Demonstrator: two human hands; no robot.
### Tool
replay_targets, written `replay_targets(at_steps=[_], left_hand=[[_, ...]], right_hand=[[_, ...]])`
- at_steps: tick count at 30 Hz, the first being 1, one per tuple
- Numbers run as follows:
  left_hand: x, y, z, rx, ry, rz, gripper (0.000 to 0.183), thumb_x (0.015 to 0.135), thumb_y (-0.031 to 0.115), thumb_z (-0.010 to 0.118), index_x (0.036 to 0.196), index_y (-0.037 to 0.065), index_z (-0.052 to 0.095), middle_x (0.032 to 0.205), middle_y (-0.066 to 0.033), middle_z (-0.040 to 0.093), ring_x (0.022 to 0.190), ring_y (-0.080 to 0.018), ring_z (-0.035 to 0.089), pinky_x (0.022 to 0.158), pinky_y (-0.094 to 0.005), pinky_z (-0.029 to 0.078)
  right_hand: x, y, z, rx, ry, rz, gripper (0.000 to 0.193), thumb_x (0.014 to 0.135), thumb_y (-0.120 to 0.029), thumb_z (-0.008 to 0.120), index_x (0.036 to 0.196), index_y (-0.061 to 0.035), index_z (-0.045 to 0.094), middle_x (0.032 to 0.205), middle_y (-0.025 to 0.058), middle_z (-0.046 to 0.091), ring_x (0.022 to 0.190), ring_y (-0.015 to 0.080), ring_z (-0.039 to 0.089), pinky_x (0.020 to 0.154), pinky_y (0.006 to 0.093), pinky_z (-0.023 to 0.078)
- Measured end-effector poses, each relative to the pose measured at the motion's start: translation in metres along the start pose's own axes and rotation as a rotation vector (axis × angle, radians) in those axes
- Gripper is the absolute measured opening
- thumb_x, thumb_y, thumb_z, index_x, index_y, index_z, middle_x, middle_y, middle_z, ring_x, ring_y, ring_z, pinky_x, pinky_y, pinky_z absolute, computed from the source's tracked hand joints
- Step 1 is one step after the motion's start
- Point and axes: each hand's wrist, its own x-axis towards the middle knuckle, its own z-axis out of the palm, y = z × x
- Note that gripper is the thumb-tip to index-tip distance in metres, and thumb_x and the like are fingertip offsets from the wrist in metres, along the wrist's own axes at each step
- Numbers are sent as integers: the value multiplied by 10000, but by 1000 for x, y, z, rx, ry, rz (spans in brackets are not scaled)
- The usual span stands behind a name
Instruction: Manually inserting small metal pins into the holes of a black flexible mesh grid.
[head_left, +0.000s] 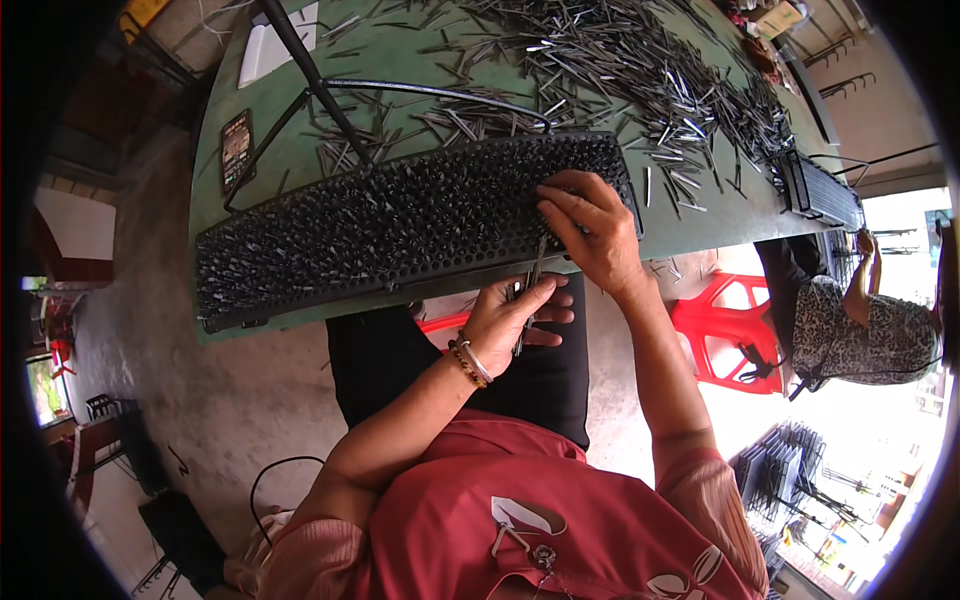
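Note:
A long black perforated rack [350, 297] lies slanted along the table's near edge. Dark thin pieces stand upright in most of its holes, while bare holes show along its near side and right end. My left hand [500, 322], with a bracelet and a bangle on its wrist, is closed around a small bundle of thin metal strips [535, 268] just below the rack's near edge. Over the rack's right part, my right hand [597, 232] has its thumb and fingertips pinched together at the holes. Whatever sits between those fingertips is hidden.
Many loose strips [640, 75] lie heaped across the green table [400, 55]. A black metal frame [430, 88] rises behind the rack, near a phone [237, 150]. At right are a red stool [722, 330], another person [865, 325] and a second rack [820, 190].

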Motion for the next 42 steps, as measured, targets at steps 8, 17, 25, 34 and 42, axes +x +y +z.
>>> replay_targets(at_steps=[8,17,25,34,42], left_hand=[[-2,9,4,120,-33,155,261,930,258,552,1085,52,598,907,-64,645,759,-134,640,544,-250,537],[3,3,-8,16,-66,43,246,936,294,547,1039,81,612,835,-31,637,632,-49,549,469,-173,392],[0,1,-9,59,-62,11,284,938,305,536,1109,81,574,898,-57,652,665,-67,572,494,-197,443],[-5,8,-11,12,-132,13,304,969,273,445,1186,73,519,987,-101,650,759,-108,611,497,-200,477],[-7,11,-10,9,-176,51,277,974,265,449,1169,75,499,1002,-99,639,792,-134,616,539,-246,524]], right_hand=[[-5,-27,-24,448,-350,485,203,847,-121,666,1014,-5,663,875,64,659,793,116,593,709,263,483],[11,-27,-8,381,-37,430,156,837,-40,652,989,-10,663,872,57,662,797,105,605,709,249,486],[4,-9,13,119,-50,63,218,761,-48,693,979,-47,676,871,90,633,777,233,604,700,317,475],[3,-17,7,-206,-135,-204,268,739,-116,702,1003,-83,667,921,64,589,789,238,576,677,344,441],[-1,-30,-17,284,-215,344,146,787,-100,694,903,-12,674,915,94,619,758,199,603,647,304,463]])
